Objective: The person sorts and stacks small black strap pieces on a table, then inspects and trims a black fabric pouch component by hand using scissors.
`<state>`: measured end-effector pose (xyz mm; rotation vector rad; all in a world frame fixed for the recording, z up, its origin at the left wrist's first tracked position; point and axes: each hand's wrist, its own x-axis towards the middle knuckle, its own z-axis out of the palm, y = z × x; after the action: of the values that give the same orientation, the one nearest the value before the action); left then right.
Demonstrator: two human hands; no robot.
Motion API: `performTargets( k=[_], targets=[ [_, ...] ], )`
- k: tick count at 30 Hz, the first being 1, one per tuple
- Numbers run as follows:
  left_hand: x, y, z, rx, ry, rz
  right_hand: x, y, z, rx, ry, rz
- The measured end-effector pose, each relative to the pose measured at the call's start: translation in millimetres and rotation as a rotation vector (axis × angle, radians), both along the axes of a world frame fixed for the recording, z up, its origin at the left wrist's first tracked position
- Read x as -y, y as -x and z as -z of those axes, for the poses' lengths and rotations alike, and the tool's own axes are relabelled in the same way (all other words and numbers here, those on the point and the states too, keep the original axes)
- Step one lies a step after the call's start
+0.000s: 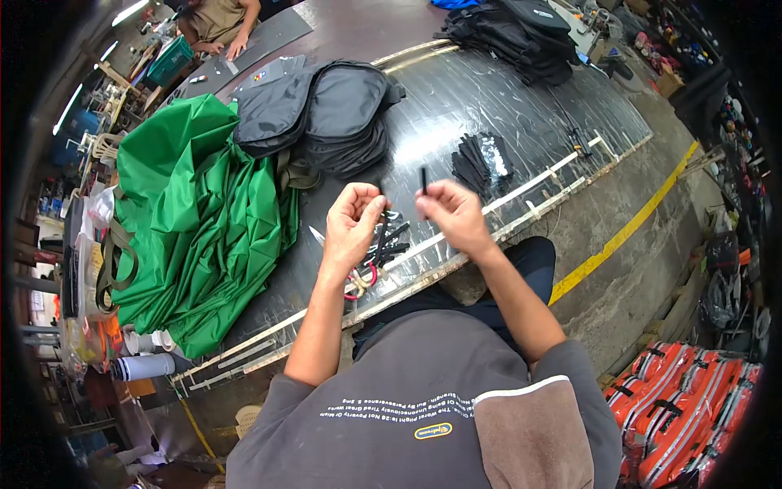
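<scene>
L hand (352,220): thumb + index pinched nr shut, prob. on a slim dark bit (382,187), mostly hidden, so can't tell its shape. R hand (458,213), at L's 3 o'clock, has thumb + fingers closed on a short black strip (423,179), held approx. upright above the desk (432,106). Loose strips (394,243) lie betw. the hands, at R's 8 o'clock; bundled strips (482,165) at its 1 o'clock. Main risk, I'd say: a fingertip-only grip on such a small pc. could let it twist or drop (dark on dark, so easily lost) among the loose ones. Scissors (362,281), at L's 6 o'clock by the wrist and nr the desk edge, might get knocked off by a forearm sweep; green fabric (195,228), at L's 9 o'clock, could snag an elbow.
</scene>
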<state>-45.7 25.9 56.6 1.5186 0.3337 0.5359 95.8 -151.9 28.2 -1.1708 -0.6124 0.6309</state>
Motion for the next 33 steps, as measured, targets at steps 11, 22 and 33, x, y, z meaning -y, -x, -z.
performTargets(
  k=[11,22,33],
  targets=[
    [-23.7,38.7,31.3,-0.497,-1.123,0.019,53.5,-143.5,28.4,0.698,0.756,0.714],
    [-24.5,34.7,36.8,-0.495,-1.101,0.061,50.8,-128.9,15.8,1.129,0.814,0.722],
    [-22.6,34.1,44.3,-0.509,-1.098,-0.061,11.2,-97.7,38.2,1.424,1.109,0.442]
  ],
)
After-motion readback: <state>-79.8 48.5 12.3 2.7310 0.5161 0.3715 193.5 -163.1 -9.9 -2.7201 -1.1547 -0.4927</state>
